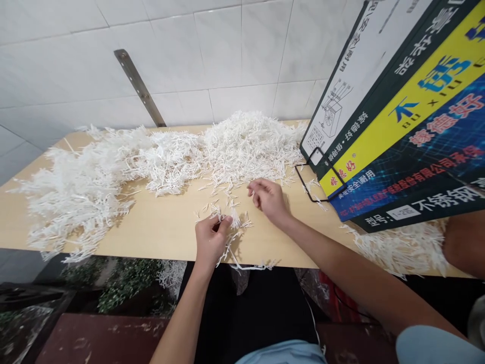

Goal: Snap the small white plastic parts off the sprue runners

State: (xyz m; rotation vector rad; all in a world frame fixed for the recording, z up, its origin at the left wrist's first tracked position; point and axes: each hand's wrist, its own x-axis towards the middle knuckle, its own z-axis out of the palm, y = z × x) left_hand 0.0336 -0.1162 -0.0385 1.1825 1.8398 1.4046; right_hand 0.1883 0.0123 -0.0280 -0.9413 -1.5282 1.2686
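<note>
My left hand (212, 236) is closed in a pinch on a white plastic sprig (235, 218), whose thin branched tips fan out to the right of the thumb. Its long pale stem (242, 266) hangs by the table's front edge. Up and to the right, my right hand (268, 198) hovers over the table with fingers curled together; anything between the fingertips is too small to make out. Small loose white pieces (227, 192) lie on the wood around both hands. Behind them rises a big heap of short white plastic pieces (252, 144).
More white sprigs (76, 177) are piled along the left of the wooden table (162, 230). A large printed carton (397, 116) stands at the right, a black wire frame (316, 184) at its corner. Beyond it are more pieces (401, 247) and another person's arm (464, 242).
</note>
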